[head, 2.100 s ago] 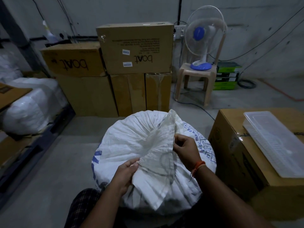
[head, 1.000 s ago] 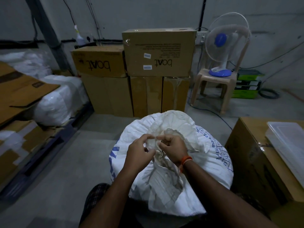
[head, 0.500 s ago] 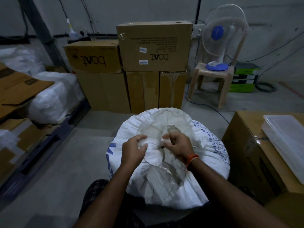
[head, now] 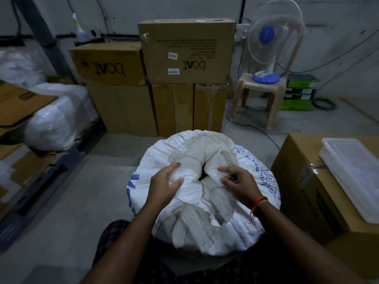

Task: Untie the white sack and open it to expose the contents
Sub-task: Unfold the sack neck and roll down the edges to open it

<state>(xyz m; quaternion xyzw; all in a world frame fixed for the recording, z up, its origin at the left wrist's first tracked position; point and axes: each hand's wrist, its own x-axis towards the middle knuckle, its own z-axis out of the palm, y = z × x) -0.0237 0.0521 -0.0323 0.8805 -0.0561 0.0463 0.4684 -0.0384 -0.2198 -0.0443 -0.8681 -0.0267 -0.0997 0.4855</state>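
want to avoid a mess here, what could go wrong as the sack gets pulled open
1. The left hand and right hand grip opposite folds of the white sack; its edge already looks frayed, so hard pulling may tear it.
2. Only a small dark gap shows; the contents are unseen and could spill.

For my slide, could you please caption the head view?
Both hands, left hand and right hand, grip the white sack, parting its mouth to a small dark gap.
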